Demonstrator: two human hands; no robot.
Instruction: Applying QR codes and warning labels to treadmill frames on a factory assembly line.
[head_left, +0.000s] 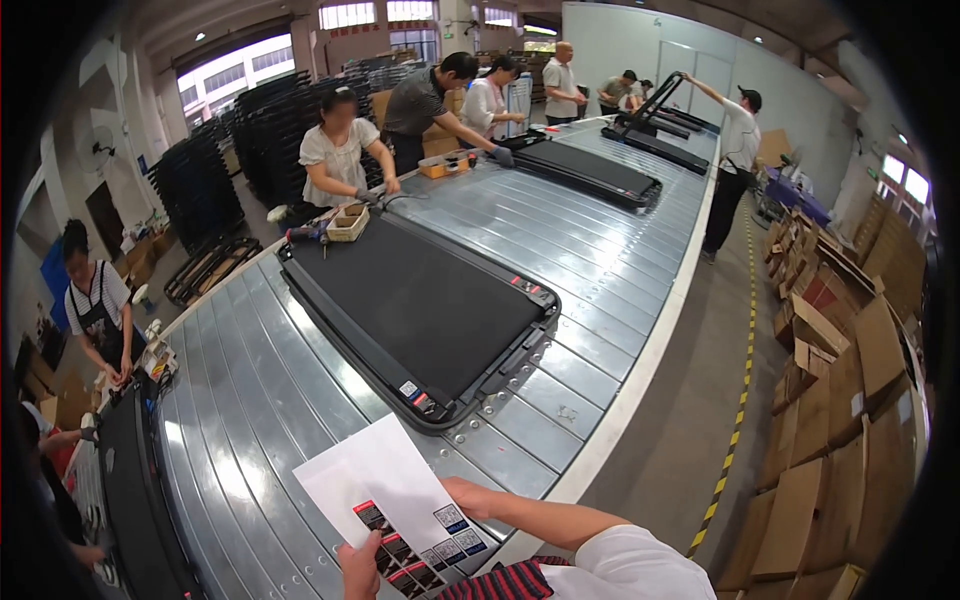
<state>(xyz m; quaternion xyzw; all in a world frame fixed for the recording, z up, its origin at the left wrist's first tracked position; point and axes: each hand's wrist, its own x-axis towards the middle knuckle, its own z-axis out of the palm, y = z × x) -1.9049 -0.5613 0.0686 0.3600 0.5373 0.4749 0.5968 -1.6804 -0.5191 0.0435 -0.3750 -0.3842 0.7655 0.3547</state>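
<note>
A white sticker sheet hangs in front of me over the near edge of the metal table. Its lower part carries black-and-red labels and square-code labels. My left hand grips its lower left edge, the thumb lying by the black-and-red labels. At the sheet's right edge my right hand is closed on it, its fingers mostly hidden behind the paper. Beyond the sheet a black framed panel lies flat on the table. Small labels sit at its near corner and its right corner.
The slatted metal table runs away from me. A parts box rests at the black panel's far end, near a co-worker. Further panels and people line the table. Flattened cartons stand right of the striped floor line.
</note>
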